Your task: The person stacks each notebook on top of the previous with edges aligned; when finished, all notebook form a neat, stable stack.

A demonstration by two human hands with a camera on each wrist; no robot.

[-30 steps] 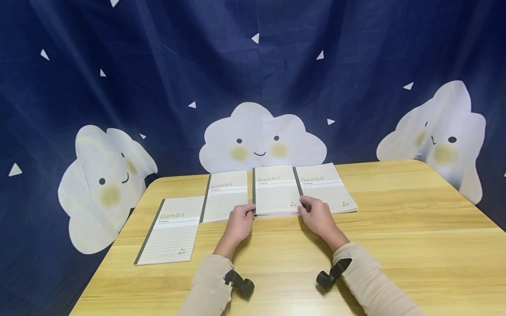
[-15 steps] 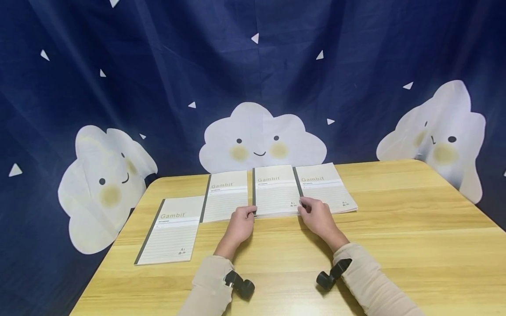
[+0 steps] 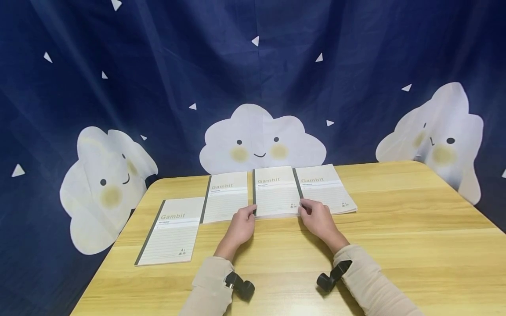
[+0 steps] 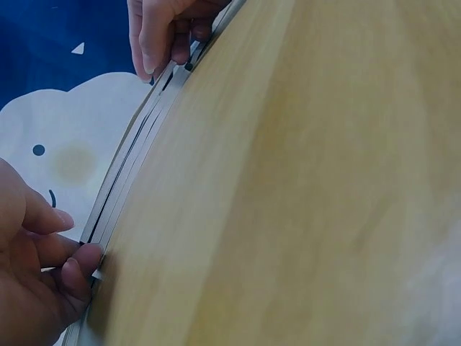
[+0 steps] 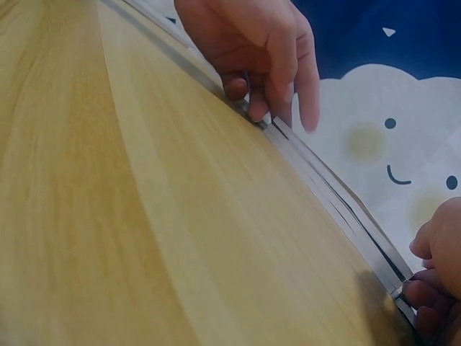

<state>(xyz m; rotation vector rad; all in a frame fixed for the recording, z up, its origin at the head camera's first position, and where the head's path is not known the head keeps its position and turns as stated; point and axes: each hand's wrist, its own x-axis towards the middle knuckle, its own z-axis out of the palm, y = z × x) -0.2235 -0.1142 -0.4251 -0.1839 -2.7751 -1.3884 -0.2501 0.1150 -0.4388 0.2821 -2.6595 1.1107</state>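
In the head view, a white notebook (image 3: 275, 188) with a dark spine and "Gambit" on its cover lies at the table's back middle, on top of a stack. My left hand (image 3: 241, 226) pinches its near left corner, and my right hand (image 3: 318, 219) pinches the near right corner. From the left wrist, the stack's layered edge (image 4: 130, 166) runs between the left hand (image 4: 32, 252) and the right hand (image 4: 176, 25). The right wrist view shows the same edge (image 5: 338, 205) between the left hand (image 5: 252, 50) and the partly cut-off right hand (image 5: 443, 263).
Similar notebooks lie around it: one touching or close on the right (image 3: 326, 191), one on the left (image 3: 225, 197), and another nearer at far left (image 3: 171, 232). The wooden table (image 3: 415, 245) ends at a dark blue curtain (image 3: 166, 79) with cloud faces.
My left hand has shifted very slightly right along the notebook's corner, and the stack's near edges look a little more even. The right hand stays at its corner.
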